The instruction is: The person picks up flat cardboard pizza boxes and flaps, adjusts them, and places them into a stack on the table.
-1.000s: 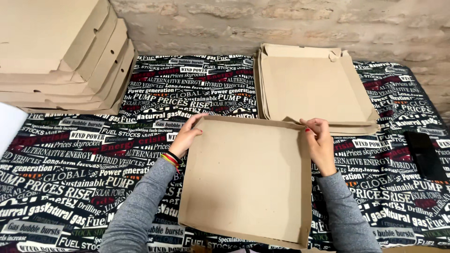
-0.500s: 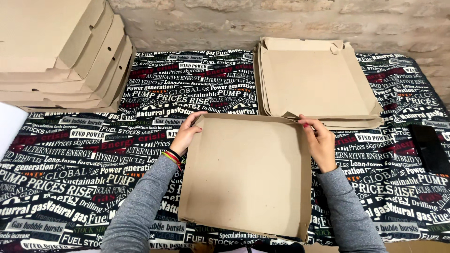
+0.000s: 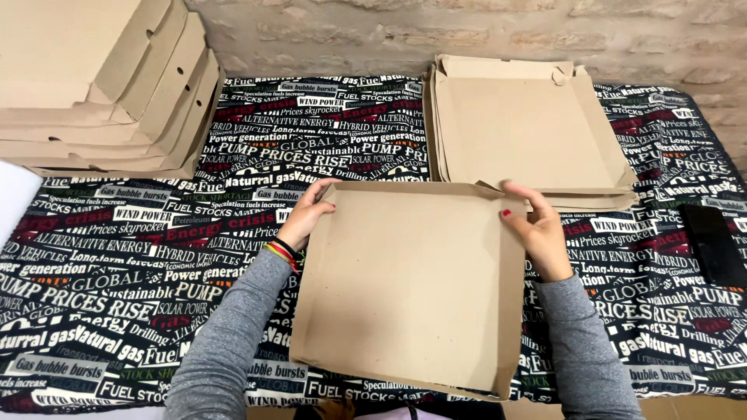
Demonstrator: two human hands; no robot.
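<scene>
The cardboard sheet [image 3: 412, 284] was a plain brown, roughly square flat piece with a dull, unprinted face. Its far edge was folded up into a low lip, and a small flap stood at the far right corner. It lay in the near middle of the table [image 3: 117, 257], on a black cloth covered in white and red lettering, its near edge reaching almost to the table's near side.

The left hand [image 3: 307, 216] gripped the far left corner of the sheet, fingers curled over the raised lip and closed on the cardboard. The right hand [image 3: 537, 229] held the far right corner, thumb on the inner face and fingers wrapped behind the edge, likewise clamped on it. So the sheet stretched between the two hands and ran nearward from them, between the grey sleeves.

Just beyond the right hand sat a stack of flat cardboard blanks [image 3: 517, 124]. At the far left stood a pile of folded boxes [image 3: 101, 85]. A dark phone [image 3: 712, 245] lay at the right.
</scene>
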